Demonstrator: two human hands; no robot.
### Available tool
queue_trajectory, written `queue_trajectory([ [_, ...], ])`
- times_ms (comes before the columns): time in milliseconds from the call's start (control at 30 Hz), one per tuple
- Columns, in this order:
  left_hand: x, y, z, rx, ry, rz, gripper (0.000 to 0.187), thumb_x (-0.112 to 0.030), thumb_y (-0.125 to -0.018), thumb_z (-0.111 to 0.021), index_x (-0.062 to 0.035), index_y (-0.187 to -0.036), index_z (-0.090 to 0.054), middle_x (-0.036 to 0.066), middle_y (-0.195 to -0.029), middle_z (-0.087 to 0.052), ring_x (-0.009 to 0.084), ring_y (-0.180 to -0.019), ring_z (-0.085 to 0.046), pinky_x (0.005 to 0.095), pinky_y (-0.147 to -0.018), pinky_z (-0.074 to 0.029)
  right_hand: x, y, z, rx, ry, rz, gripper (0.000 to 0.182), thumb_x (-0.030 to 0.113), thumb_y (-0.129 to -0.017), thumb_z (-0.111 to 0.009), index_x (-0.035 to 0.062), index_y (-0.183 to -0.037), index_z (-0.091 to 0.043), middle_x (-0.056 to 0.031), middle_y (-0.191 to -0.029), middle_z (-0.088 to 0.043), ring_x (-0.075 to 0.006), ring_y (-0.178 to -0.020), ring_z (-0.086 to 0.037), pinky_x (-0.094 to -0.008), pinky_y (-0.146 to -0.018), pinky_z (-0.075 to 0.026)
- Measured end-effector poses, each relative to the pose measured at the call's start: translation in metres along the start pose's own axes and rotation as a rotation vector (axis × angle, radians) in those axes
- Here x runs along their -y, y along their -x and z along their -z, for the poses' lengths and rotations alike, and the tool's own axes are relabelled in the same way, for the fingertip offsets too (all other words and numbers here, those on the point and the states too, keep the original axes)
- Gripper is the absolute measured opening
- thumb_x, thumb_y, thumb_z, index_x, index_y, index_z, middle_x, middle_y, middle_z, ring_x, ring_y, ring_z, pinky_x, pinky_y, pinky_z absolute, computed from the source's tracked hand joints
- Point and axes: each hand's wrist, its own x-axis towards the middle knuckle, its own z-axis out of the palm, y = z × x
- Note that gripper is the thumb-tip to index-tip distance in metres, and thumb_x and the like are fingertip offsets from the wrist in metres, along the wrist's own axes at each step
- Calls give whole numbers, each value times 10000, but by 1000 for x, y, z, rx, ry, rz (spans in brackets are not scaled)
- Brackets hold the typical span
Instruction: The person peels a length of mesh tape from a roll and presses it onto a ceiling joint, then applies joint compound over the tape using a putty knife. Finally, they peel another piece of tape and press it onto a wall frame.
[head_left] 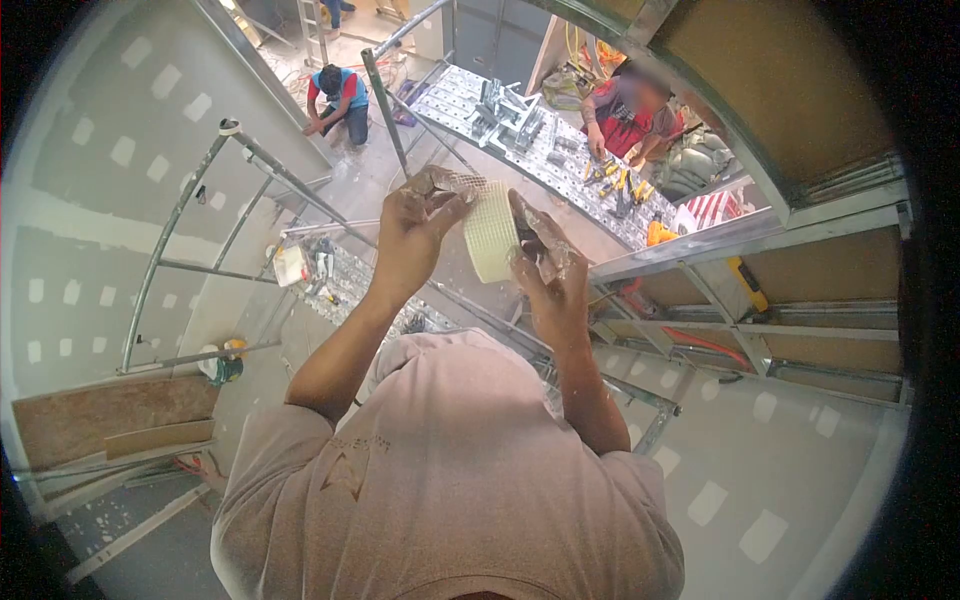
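Two hands, one roll of mesh tape

We count one wide, pale yellow-green roll of mesh tape (490, 235), up in front of the chest and between both hands. Our left hand (425, 225) is curled, pinching the loose mesh at the roll's far left edge; our right hand (550, 260) grips the roll's right side, fingers bent around its rim. Whitish residue marks the fingers of both.

We see two perforated silver metal platforms. The far platform (435, 100) bears a heap of silver metal pieces (505, 115), too tangled for us to count, several yellow-and-black tools (620, 187) and, at its right end, one orange-yellow tool (660, 233). The near platform (355, 275), to the left, carries one small white container (290, 265); we cannot make out its contents.

Two co-workers show clearly: one person in blue and red (350, 92) crouches far left, and one person in red and grey (635, 120) is beyond the far platform, a hand near its edge.
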Motion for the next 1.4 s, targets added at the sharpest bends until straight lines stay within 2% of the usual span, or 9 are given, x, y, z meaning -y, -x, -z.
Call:
queue_trajectory([
  [533, 3, 8, -3, -107, 78, 46, 163, -11, -931, -656, 55, -1076, -687, 106, -1110, -714, 174, -1022, -659, 317, -949, -485, 17, -6, -1, 10, 213, 66, 499, 8, -878, -660, -15, -1374, -607, -116, -1089, -694, -153, -944, -614, -282, -850, -490],
  [600, 8, 12, -2, -94, -215, -235, 191, 1, -917, -664, 43, -1103, -678, 127, -1129, -695, 210, -1066, -651, 342, -972, -482, 19, -5, -5, 2, 174, 38, 452, -11, -886, -666, -21, -1336, -627, -131, -1107, -710, -158, -950, -638, -301, -886, -506],
  [833, 18, 20, 3, -85, -357, -361, 298, -19, -857, -724, 19, -1145, -655, 170, -1197, -641, 279, -1192, -591, 402, -1003, -468, 14, -2, -1, 47, 160, -11, 387, -27, -908, -662, -25, -1295, -638, -130, -1086, -714, -170, -1008, -672, -322, -911, -519],
  [933, 21, 24, 2, -131, -540, -473, 506, -42, -840, -751, -7, -1311, -571, 182, -1353, -535, 301, -1319, -485, 444, -1034, -461, 13, 1, -1, 49, 226, -28, 356, -41, -910, -655, -31, -1265, -624, -144, -1110, -721, -179, -1058, -675, -330, -928, -517],
  [1000, 23, 29, -6, -186, -414, -415, 824, -70, -830, -774, -68, -1524, -329, 180, -1483, -394, 329, -1402, -385, 489, -1085, -449, 10, 4, -2, 14, 112, -120, 313, -48, -914, -649, -33, -1223, -608, -151, -1153, -722, -197, -1086, -678, -339, -941, -515],
  [1033, 26, 30, -8, -186, -414, -414, 824, -70, -830, -774, -68, -1524, -329, 180, -1483, -394, 329, -1402, -385, 489, -1085, -449, 12, 5, -3, 14, 112, -121, 313, -48, -914, -649, -33, -1223, -608, -151, -1153, -722, -197, -1086, -678, -339, -941, -515],
  [1100, 30, 33, -11, -135, -54, -224, 1014, -85, -839, -779, -114, -1593, -102, 169, -1532, -314, 346, -1422, -368, 510, -1133, -425, 16, 6, -4, 14, 92, -142, 294, -51, -916, -647, -31, -1203, -590, -158, -1173, -720, -209, -1099, -679, -346, -959, -510],
  [1200, 18, 32, -4, 40, 120, -44, 1049, -90, -832, -798, -111, -1588, -70, 175, -1552, -282, 348, -1466, -318, 523, -1142, -427, 10, 7, -3, 14, 107, -47, 287, -59, -920, -634, -37, -1202, -587, -159, -1147, -723, -212, -1084, -686, -349, -964, -507],
  [1400, 25, 35, 3, -27, -163, -131, 1131, -91, -761, -870, -97, -1579, -89, 185, -1532, -335, 347, -1432, -384, 508, -1102, -475, 6, 9, 2, 53, 86, -27, 362, -99, -908, -606, -25, -1259, -561, -150, -1218, -673, -229, -1188, -645, -352, -1042, -471],
])
